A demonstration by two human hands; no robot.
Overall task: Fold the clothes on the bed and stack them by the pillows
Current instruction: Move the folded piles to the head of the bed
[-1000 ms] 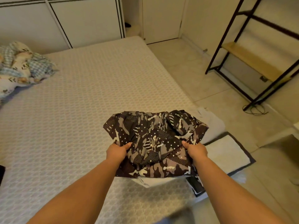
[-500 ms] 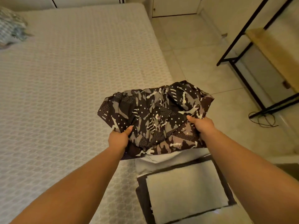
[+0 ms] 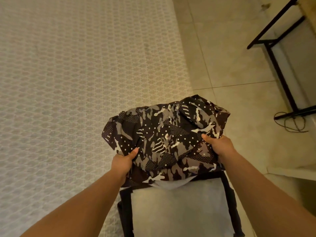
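A folded dark camouflage garment (image 3: 164, 134) with white dots and stripes is held up over the right edge of the bed (image 3: 68, 82). My left hand (image 3: 124, 160) grips its near left edge, thumb on top. My right hand (image 3: 218, 144) grips its near right side. Under its near edge shows a white piece of cloth (image 3: 171, 183). Below that lies a pale folded item (image 3: 179, 207) with a dark border (image 3: 125, 207) at the bed's near right corner. No pillows are in view.
The bed has a pale honeycomb-patterned cover. To the right is a tiled floor (image 3: 230, 65). A black metal shelf frame (image 3: 277, 53) stands at the upper right, with a loose dark cable (image 3: 290, 122) on the floor beside it.
The view has tilted down and toward the bed's right edge. The garment, in both hands, now sits further over the pale bordered item. The patterned pile at the far left has left the frame.
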